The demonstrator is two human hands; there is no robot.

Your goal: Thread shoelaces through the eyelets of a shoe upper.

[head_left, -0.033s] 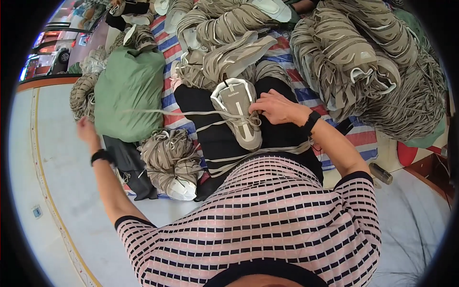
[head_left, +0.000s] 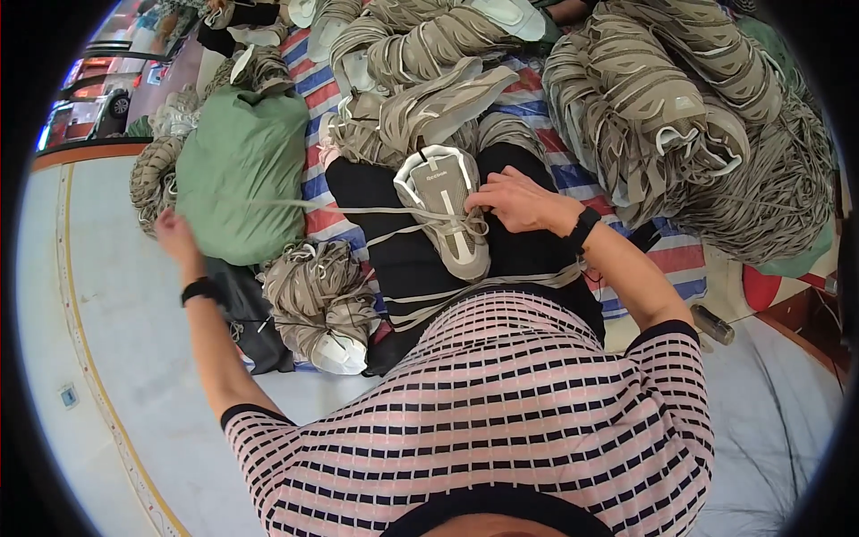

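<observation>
A beige-grey sneaker [head_left: 447, 192] rests on my black-trousered lap, its toe toward me. My right hand [head_left: 510, 201] is closed at the shoe's side, thumb and fingers pinching the shoelace at the lacing. From there a pale shoelace [head_left: 358, 210] stretches almost level to the left and fades in front of the green bag [head_left: 242, 170]. My left hand [head_left: 176, 237], blurred, is raised beside that bag; the lace runs toward its fingertips, which look pinched on it, though the lace's far end is smeared. More lace lengths [head_left: 420, 315] lie across my lap.
Bundles of lace-wrapped shoe uppers [head_left: 644, 98] are heaped at the far right, with others [head_left: 429, 40] ahead. A smaller bundle [head_left: 318, 295] sits left of my lap. Striped sheeting [head_left: 573, 166] covers the floor. A bottle-like object [head_left: 713, 324] lies at right.
My left hand has shifted slightly to the right and closer to the green bag. The stretched lace sits a touch higher at its left end. My right hand and the sneaker have barely moved.
</observation>
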